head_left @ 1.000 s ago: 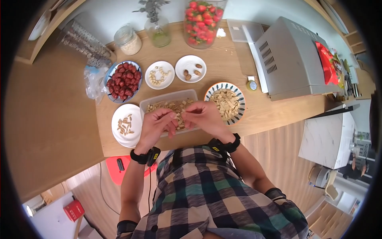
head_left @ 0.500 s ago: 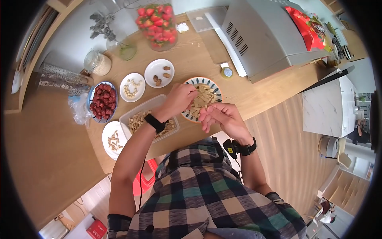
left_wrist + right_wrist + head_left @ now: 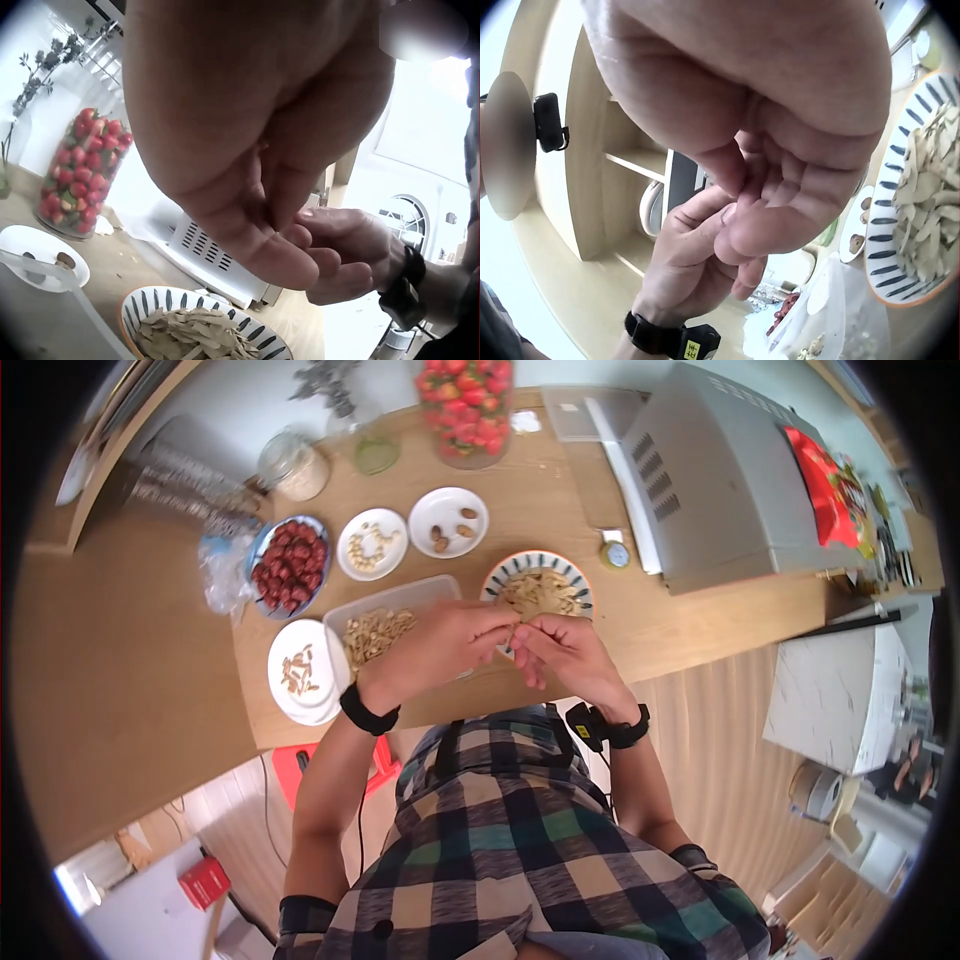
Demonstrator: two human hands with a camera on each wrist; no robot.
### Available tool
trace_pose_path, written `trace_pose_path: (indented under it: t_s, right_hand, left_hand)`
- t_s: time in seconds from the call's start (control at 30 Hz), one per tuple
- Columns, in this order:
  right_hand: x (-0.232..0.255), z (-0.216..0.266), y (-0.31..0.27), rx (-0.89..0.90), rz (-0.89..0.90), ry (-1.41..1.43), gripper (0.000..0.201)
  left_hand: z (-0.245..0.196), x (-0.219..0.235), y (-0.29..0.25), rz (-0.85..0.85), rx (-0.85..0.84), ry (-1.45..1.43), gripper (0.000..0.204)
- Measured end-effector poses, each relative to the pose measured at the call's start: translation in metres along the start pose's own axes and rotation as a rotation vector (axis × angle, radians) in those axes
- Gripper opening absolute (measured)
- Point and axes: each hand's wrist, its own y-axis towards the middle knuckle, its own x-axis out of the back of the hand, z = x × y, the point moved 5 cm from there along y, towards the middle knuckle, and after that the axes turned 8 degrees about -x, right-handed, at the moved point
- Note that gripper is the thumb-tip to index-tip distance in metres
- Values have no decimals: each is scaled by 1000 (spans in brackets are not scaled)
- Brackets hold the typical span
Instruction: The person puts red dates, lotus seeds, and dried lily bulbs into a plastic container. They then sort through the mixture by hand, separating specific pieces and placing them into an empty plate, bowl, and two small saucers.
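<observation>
In the head view my left hand and right hand meet fingertip to fingertip over the front edge of a striped bowl of pale flat pieces. Both pinch at one spot, where a small pale piece is mostly hidden by the fingers. The left wrist view has the left thumb and index finger pressed together, touching the right hand. From the right wrist, the left hand shows beyond the curled right fingers. Below the left hand is a clear container of pale, elongated pieces.
Around stand a plate of brown slivers, a bowl of red dates, two small white plates, a strawberry container, jars and a grey appliance. A small round item lies right of the bowl.
Both hands have moved right from the clear container to the striped bowl. The left hand was reaching over that bowl half a second ago, apart from the right; now their fingertips meet.
</observation>
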Motion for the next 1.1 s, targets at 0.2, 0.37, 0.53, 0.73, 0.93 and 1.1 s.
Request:
trace_pose_path:
  t_s: [0.2, 0.37, 0.53, 0.73, 0.93, 1.1]
  right_hand:
    - [-46, 11, 18, -1, 137, -100, 27]
    - [-65, 1, 40, -38, 13, -337, 38]
    - [-77, -10, 54, 0, -95, -544, 41]
    - [-76, -11, 58, 111, -268, -957, 38]
    - [-70, -18, 50, 79, -324, -771, 20]
    - [-63, -33, 55, 79, -333, -679, 11]
  left_hand:
    - [-3, 32, -70, -199, -24, 162, 15]
    - [44, 88, -195, -734, 501, 85, 15]
    - [122, 104, -292, -606, 614, 650, 11]
    - [140, 100, -303, -627, 672, 687, 9]
    - [83, 120, -261, -651, 461, 785, 9]
    - [59, 90, -170, -343, 98, 379, 16]
